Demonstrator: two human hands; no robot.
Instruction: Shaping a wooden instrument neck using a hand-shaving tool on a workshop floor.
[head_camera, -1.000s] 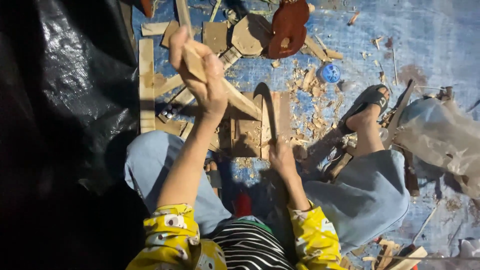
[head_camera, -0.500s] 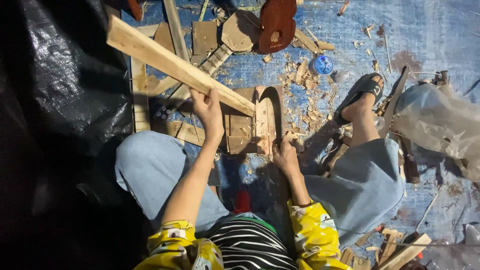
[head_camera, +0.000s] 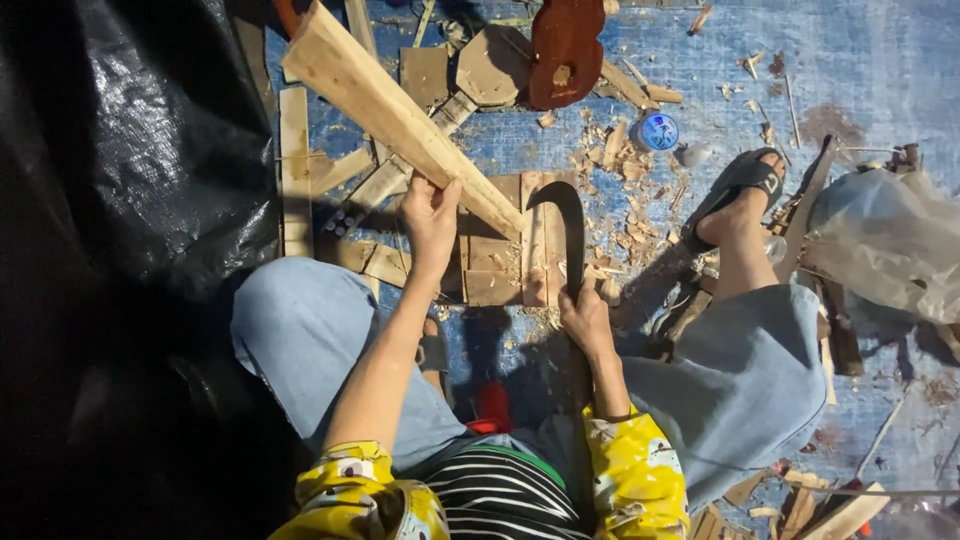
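Here the left hand (head_camera: 432, 212) is closed around a long pale wooden plank (head_camera: 390, 110), near its lower end, and the plank rises from the hand toward 11 o'clock, while its pointed tip comes down on a flat wooden block (head_camera: 500, 255) on the floor. The block probably serves as a firm base, so the tip does not sink into the blue tarp (head_camera: 880, 60). The right hand (head_camera: 588, 318) is clamped on the handle of a dark curved blade (head_camera: 566, 215), which stands up from the hand toward 12 o'clock, just beside the plank's tip at its 3 o'clock. Wood chips (head_camera: 620, 150) lie scattered at 1 o'clock from the blade, near a sandaled foot (head_camera: 735, 200).
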